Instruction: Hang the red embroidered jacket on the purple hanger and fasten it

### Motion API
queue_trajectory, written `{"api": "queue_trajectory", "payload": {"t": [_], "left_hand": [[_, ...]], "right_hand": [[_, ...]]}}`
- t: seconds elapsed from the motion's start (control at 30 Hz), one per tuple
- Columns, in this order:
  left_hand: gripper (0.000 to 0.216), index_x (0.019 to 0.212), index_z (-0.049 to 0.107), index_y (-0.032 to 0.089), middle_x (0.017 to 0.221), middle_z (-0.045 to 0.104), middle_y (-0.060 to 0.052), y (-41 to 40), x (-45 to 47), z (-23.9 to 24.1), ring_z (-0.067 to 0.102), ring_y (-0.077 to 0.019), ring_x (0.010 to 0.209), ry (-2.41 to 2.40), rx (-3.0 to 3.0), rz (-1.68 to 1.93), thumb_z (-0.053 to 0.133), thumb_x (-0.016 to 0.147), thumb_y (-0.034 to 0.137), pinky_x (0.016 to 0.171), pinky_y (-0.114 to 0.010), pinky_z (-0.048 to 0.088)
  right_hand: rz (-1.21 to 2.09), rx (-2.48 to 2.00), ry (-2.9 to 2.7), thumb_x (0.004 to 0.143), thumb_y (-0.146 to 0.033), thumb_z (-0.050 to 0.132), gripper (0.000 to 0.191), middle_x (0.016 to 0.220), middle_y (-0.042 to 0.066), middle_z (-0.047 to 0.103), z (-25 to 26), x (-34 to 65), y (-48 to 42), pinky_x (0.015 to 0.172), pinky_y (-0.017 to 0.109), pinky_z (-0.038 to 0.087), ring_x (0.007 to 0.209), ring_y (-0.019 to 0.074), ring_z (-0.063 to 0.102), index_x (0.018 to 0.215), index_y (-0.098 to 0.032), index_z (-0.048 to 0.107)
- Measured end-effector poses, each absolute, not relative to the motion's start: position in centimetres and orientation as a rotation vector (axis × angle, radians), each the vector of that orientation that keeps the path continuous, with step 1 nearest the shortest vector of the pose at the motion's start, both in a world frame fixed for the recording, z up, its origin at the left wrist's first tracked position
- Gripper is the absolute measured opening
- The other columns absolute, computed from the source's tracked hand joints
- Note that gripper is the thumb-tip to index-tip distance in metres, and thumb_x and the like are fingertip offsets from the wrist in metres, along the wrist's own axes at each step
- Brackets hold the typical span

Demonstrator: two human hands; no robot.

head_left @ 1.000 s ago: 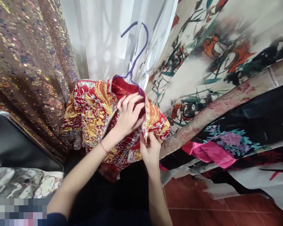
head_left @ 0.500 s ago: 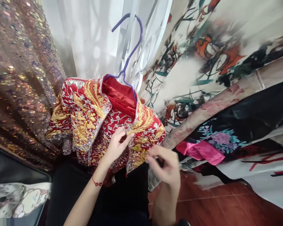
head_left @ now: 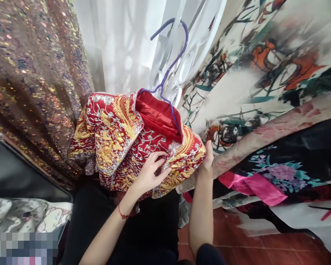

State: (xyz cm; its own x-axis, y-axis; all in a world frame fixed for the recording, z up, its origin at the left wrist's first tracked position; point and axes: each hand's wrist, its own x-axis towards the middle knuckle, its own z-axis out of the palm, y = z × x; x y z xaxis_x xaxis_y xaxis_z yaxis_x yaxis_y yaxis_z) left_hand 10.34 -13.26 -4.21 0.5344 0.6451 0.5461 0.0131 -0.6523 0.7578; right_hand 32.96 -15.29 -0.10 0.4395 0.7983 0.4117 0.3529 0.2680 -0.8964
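A red jacket (head_left: 113, 143) with gold and silver embroidery hangs tilted on a purple hanger (head_left: 171, 66). Its front gapes, and red lining with a small size label (head_left: 153, 112) shows inside the collar. My left hand (head_left: 151, 175), a red string bracelet at its wrist, pinches the front panel below the collar; part of its grip is hidden. At the jacket's right-hand shoulder, my right hand (head_left: 207, 160) grasps the outer edge with its thumb upright, while its other fingers are out of sight behind the cloth.
White scrollwork metal (head_left: 179, 79) holds the hanger before a white curtain (head_left: 118, 44). Sequined fabric (head_left: 35, 73) hangs at left above a black chair (head_left: 19, 165). Floral cloth (head_left: 237, 92), a black embroidered garment (head_left: 314, 147) and pink satin (head_left: 262, 186) fill the right, above red floor tiles (head_left: 226, 232).
My right hand has gone from in front of the jacket to its outer shoulder edge. My left hand stays at the front panel. The whole view has shifted, so things appear farther right.
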Motion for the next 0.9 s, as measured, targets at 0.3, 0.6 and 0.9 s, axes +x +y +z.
{"api": "queue_trajectory", "payload": {"t": [0.3,0.6,0.9], "left_hand": [[0.034,0.125,0.066,0.023,0.138,0.062,-0.012,-12.6,9.9,-5.4,0.057,-0.0268,0.132,0.495,1.807,1.052,0.054,0.099,0.041,0.117,-0.048,0.043],[0.035,0.107,0.068,0.019,0.104,0.073,-0.008,-11.7,7.8,-3.3,0.068,-0.0250,0.102,0.728,1.705,1.226,0.052,0.098,0.049,0.095,-0.040,0.055],[0.038,0.104,0.062,0.018,0.100,0.069,-0.006,-9.7,8.4,-6.5,0.065,-0.0199,0.094,1.033,1.521,1.337,0.053,0.096,0.054,0.094,-0.033,0.050]], "right_hand": [[0.374,-1.415,-1.152,0.085,-0.069,0.054,0.045,0.082,0.006,0.071,0.7,32.4,-15.3,0.067,0.040,0.057,0.080,0.0252,0.068,0.094,-0.028,0.071],[-0.042,-1.332,-1.121,0.079,-0.042,0.078,0.028,0.069,-0.005,0.051,5.3,30.6,-22.0,0.060,0.025,0.036,0.062,0.0105,0.044,0.077,-0.020,0.060],[-0.273,-1.607,-1.236,0.083,-0.043,0.076,0.029,0.080,-0.001,0.060,2.5,26.5,-23.9,0.069,0.028,0.044,0.071,0.0156,0.056,0.091,-0.019,0.062]]}}
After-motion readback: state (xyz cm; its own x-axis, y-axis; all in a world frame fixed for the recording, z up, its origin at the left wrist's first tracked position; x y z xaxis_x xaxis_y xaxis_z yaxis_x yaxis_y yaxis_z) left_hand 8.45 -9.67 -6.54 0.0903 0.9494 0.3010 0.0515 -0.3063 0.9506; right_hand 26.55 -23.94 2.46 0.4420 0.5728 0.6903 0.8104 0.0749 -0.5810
